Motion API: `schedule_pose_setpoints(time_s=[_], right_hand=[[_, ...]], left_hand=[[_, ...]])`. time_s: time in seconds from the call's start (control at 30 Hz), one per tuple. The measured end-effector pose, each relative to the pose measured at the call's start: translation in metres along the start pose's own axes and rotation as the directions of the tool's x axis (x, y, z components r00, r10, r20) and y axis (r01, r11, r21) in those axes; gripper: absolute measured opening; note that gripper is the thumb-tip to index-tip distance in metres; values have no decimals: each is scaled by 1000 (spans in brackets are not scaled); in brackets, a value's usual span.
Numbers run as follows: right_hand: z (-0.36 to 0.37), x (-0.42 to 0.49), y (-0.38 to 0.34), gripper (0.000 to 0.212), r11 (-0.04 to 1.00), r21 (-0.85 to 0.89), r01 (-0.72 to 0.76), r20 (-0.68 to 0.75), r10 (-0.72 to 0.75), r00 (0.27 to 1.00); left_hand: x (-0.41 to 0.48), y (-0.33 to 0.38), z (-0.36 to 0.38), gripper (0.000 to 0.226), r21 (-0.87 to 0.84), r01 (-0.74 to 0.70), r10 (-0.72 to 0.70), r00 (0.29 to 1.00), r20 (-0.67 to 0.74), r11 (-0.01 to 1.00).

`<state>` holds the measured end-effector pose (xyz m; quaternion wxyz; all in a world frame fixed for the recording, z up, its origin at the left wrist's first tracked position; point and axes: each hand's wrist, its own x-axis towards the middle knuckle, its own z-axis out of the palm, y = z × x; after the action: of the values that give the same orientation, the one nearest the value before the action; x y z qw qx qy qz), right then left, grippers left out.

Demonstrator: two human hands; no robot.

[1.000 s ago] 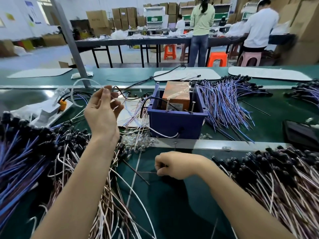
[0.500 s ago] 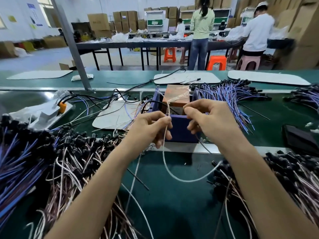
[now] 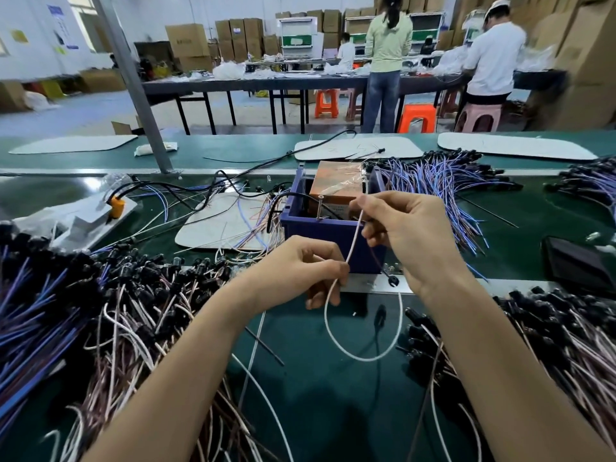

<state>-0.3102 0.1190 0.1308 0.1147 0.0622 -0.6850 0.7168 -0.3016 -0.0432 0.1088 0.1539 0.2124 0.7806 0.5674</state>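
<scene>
A thin white wire (image 3: 354, 354) hangs in a loop over the green bench (image 3: 333, 411). My left hand (image 3: 300, 268) pinches it low, between thumb and forefinger. My right hand (image 3: 406, 235) pinches the same wire higher up, in front of a blue box (image 3: 333, 235) that holds an orange block (image 3: 336, 181). A small black connector (image 3: 393, 281) dangles under my right hand on a brown lead. The wire runs taut between the two hands.
Heaps of black-capped wire leads lie at left (image 3: 100, 311) and right (image 3: 550, 328). Purple wires (image 3: 443, 188) fan out behind the box. A white mat (image 3: 220, 225) sits left of it. A dark tray (image 3: 576, 265) is at right. Two people stand at far tables.
My left hand came back from the far left and both hands took the white wire; since half a second ago my right hand has risen, pulling the wire taut, and the loop has narrowed.
</scene>
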Motion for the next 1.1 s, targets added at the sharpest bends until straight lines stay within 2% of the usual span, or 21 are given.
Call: schedule_pose_setpoints(time_s=[0.17, 0.27, 0.37, 0.47, 0.6, 0.73, 0.97, 1.1], right_hand=[[5, -3, 1, 28, 1000, 22, -15, 35, 14, 999], [7, -4, 1, 37, 999, 27, -43, 43, 42, 998], [9, -5, 3, 36, 998, -10, -59, 104, 60, 993], [9, -5, 5, 37, 995, -73, -64, 153, 74, 985], [9, -3, 9, 33, 985, -167, -51, 212, 86, 974], [5, -1, 12, 35, 967, -255, 1, 267, 69, 961], [-3, 5, 17, 39, 953, -301, 11, 338, 96, 936], [-5, 3, 17, 47, 940, -340, 21, 361, 110, 926]], left_hand=[[0, -1, -3, 20, 41, 75, -76, 997, 7, 996], [-1, -1, -3, 12, -3, 68, -68, 997, -20, 998], [1, 1, 2, 26, -149, 14, -31, 993, -111, 989], [5, 4, 4, 34, -204, -64, 15, 972, -234, 977], [5, 8, 6, 22, -272, -135, 31, 935, -354, 953], [7, 5, 11, 18, -220, -153, 37, 889, -456, 963], [9, 7, 16, 12, -521, -108, -107, 925, -365, 846], [11, 4, 18, 18, -549, -72, -146, 928, -343, 833]])
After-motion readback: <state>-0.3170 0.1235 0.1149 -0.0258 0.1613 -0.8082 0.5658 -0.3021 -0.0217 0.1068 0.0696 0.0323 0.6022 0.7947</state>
